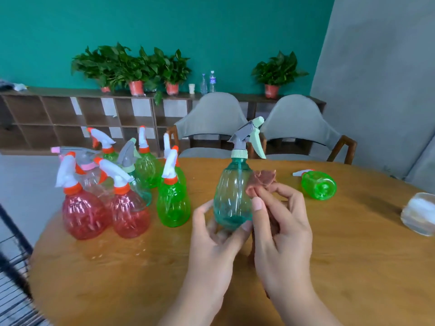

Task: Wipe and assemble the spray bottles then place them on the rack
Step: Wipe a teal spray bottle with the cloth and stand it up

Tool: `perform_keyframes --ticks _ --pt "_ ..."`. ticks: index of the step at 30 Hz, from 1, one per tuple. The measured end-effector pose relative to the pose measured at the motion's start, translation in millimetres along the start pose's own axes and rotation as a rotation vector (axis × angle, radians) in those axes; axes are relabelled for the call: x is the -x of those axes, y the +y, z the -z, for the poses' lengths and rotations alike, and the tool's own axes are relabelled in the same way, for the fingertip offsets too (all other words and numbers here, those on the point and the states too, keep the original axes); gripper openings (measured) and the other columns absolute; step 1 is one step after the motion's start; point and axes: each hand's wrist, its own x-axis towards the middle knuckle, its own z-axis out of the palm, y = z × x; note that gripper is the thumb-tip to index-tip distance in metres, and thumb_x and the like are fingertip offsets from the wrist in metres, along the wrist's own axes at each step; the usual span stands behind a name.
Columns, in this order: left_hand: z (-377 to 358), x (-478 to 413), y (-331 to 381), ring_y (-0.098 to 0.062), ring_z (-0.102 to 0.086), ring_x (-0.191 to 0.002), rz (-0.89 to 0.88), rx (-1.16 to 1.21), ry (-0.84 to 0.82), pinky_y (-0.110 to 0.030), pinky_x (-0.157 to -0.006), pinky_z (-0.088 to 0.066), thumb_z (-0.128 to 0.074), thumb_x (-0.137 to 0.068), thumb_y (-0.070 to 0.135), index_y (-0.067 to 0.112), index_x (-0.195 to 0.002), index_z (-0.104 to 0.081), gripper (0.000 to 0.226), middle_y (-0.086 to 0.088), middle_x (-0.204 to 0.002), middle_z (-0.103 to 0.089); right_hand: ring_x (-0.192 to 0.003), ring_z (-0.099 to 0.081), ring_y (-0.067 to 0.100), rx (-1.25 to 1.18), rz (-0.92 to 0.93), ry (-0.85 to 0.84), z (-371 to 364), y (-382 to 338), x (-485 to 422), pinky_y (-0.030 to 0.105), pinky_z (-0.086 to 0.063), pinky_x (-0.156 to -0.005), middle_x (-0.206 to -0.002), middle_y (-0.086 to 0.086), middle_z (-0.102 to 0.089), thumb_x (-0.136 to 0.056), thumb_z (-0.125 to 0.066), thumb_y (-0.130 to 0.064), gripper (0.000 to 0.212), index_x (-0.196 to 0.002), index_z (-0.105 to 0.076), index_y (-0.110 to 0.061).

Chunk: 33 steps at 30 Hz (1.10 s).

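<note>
The bottle (231, 194) is held upright over the table (141, 267), its base gripped by the curled fingers of the left hand (211, 234). The right hand (280, 222) pinches the cloth (263, 178) and presses it to the bottle's side. To wipe well, the left hand should probably turn the bottle while the cloth slides flat from neck to base, covering every rib.
</note>
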Motion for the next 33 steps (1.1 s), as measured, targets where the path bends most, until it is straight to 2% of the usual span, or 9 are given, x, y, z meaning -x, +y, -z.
perform_keyframes --ticks 4,8,12,14,18,22,26,31,33 --pt "15 2 10 -0.029 -0.071 -0.127 0.027 0.058 -0.029 -0.057 -0.114 -0.051 -0.086 -0.082 0.041 0.022 -0.143 -0.052 0.073 -0.012 -0.133 -0.074 -0.107 -0.063 0.008 0.048 0.093 0.044 -9 -2 16 0.019 -0.049 -0.090 -0.132 0.002 -0.060 -0.104 -0.063 -0.022 0.023 -0.121 -0.077 -0.029" --pt "28 1 17 -0.029 -0.070 -0.127 0.001 0.055 -0.026 -0.062 -0.111 -0.052 -0.087 -0.085 0.042 0.022 -0.139 -0.054 0.067 -0.011 -0.135 -0.073 -0.100 -0.062 0.009 0.044 0.113 0.047 -16 -8 13 0.015 -0.048 -0.087 -0.129 0.002 -0.063 -0.105 -0.069 -0.013 0.019 -0.120 -0.079 -0.019" --pt "34 2 18 -0.028 -0.074 -0.120 -0.066 -0.040 0.029 -0.047 -0.102 -0.060 -0.095 -0.078 0.035 0.025 -0.133 -0.056 0.068 -0.004 -0.132 -0.074 -0.114 -0.061 -0.002 0.024 0.033 0.023 -19 -13 -1 0.006 -0.043 -0.095 -0.125 -0.001 -0.065 -0.102 -0.068 -0.011 0.023 -0.121 -0.078 -0.017" --pt "34 3 17 -0.022 -0.076 -0.116 -0.122 -0.130 0.056 -0.040 -0.095 -0.063 -0.097 -0.074 0.037 0.027 -0.130 -0.057 0.070 0.000 -0.131 -0.073 -0.118 -0.061 -0.002 0.012 -0.002 -0.003 -20 -13 -7 0.005 -0.042 -0.095 -0.125 -0.002 -0.064 -0.103 -0.068 -0.009 0.026 -0.123 -0.077 -0.023" --pt "29 1 14 -0.018 -0.076 -0.111 -0.186 -0.209 0.091 -0.028 -0.086 -0.062 -0.098 -0.071 0.029 0.022 -0.128 -0.056 0.072 0.005 -0.126 -0.072 -0.115 -0.060 0.000 0.044 0.065 -0.021 -18 -4 -5 0.007 -0.043 -0.094 -0.127 0.000 -0.061 -0.103 -0.067 -0.006 0.033 -0.128 -0.074 -0.027" --pt "25 -5 7 -0.020 -0.077 -0.108 -0.195 -0.194 0.140 -0.033 -0.087 -0.064 -0.096 -0.070 0.026 0.020 -0.127 -0.055 0.070 0.007 -0.121 -0.073 -0.096 -0.060 0.008 0.117 0.190 -0.048 -16 13 13 0.016 -0.047 -0.086 -0.132 0.001 -0.060 -0.102 -0.067 -0.008 0.032 -0.127 -0.076 -0.023" --pt "25 -12 5 -0.022 -0.077 -0.110 -0.212 -0.180 0.136 -0.037 -0.089 -0.065 -0.095 -0.073 0.019 0.016 -0.128 -0.053 0.069 0.002 -0.124 -0.072 -0.095 -0.059 0.010 0.114 0.214 -0.064 -14 20 13 0.017 -0.046 -0.088 -0.132 0.004 -0.061 -0.099 -0.066 -0.006 0.035 -0.128 -0.075 -0.023" --pt "14 -11 -4 -0.016 -0.076 -0.112 -0.220 -0.235 0.066 -0.034 -0.089 -0.064 -0.095 -0.069 0.020 0.018 -0.132 -0.049 0.078 0.020 -0.123 -0.071 -0.119 -0.060 -0.001 0.071 0.098 -0.012 -10 28 -15 0.008 -0.044 -0.097 -0.129 0.005 -0.063 -0.104 -0.062 -0.005 0.033 -0.131 -0.072 -0.022" --pt "12 -12 -7 -0.012 -0.076 -0.110 -0.212 -0.223 0.060 -0.030 -0.086 -0.064 -0.094 -0.068 0.019 0.018 -0.131 -0.048 0.078 0.023 -0.120 -0.071 -0.125 -0.060 0.002 0.041 0.061 -0.023 -12 29 -17 0.009 -0.045 -0.098 -0.130 0.003 -0.063 -0.103 -0.061 -0.003 0.037 -0.132 -0.071 -0.024"
